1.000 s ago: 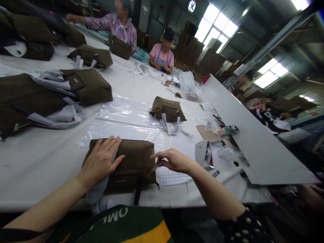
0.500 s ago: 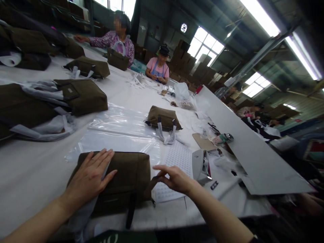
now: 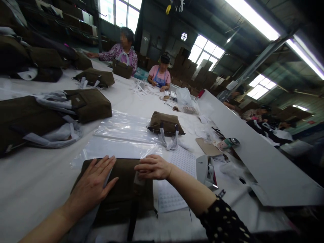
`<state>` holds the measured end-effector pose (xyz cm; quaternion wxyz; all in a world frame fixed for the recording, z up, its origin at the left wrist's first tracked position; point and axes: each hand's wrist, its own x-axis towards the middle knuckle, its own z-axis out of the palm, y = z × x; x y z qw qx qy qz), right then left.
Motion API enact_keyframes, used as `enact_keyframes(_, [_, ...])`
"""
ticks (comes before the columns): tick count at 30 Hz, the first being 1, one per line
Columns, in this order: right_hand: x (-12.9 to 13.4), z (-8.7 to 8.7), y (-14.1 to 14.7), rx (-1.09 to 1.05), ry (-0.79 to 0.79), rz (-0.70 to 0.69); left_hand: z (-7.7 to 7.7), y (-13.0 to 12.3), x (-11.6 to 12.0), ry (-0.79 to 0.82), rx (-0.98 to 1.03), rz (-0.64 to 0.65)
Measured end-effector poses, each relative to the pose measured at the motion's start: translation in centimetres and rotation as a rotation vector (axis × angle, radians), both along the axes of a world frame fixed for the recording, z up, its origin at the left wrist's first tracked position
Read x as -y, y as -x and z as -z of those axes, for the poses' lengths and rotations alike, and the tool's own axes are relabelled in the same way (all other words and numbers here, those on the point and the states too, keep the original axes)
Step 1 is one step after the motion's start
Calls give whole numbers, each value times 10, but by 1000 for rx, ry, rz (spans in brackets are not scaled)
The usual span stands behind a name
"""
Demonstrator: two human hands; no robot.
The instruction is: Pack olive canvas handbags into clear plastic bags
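Note:
A dark olive-brown fabric bag (image 3: pixel 118 202) lies flat on the white table in front of me. My left hand (image 3: pixel 95 182) rests flat on its left part, fingers stretched, with pale wrapping showing beneath the palm. Over the bag's upper right part, my right hand (image 3: pixel 152 167) has its fingers bent and closed on the bag's side tab, mostly hidden by them. A small pale patch (image 3: pixel 139 179) shows under those fingertips. From the bag's near side a dark strap (image 3: pixel 132 219) hangs down.
Clear plastic bags (image 3: pixel 121 130) lie beyond the bag. Another brown bag with wrapped handles (image 3: pixel 165 123) stands behind a printed sheet (image 3: pixel 174 195). A white device (image 3: pixel 204 168) and a bottle (image 3: pixel 228 144) are at right. More brown bags (image 3: pixel 88 104) lie left. Two people sit across the table.
My right hand has moved left from beside the bag onto its top, bringing the side tab over. My left hand stays flat on the bag. The view has shifted slightly.

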<state>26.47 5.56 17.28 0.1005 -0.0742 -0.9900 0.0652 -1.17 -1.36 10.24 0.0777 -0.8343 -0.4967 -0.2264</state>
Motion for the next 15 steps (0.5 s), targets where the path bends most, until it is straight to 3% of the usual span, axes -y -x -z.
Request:
enact_keyframes(4, [0, 13, -4, 23, -86, 55, 0, 0, -1, -17, -25, 2])
enact_keyframes(8, [48, 23, 13, -46, 14, 480, -4, -2, 2, -27, -105, -11])
enact_keyframes(11, [77, 47, 40, -164, 83, 754, -5, -2, 4, -59, -185, -18])
enact_keyframes(15, [76, 84, 66, -191, 48, 827, 2, 1, 0, -101, -259, -27])
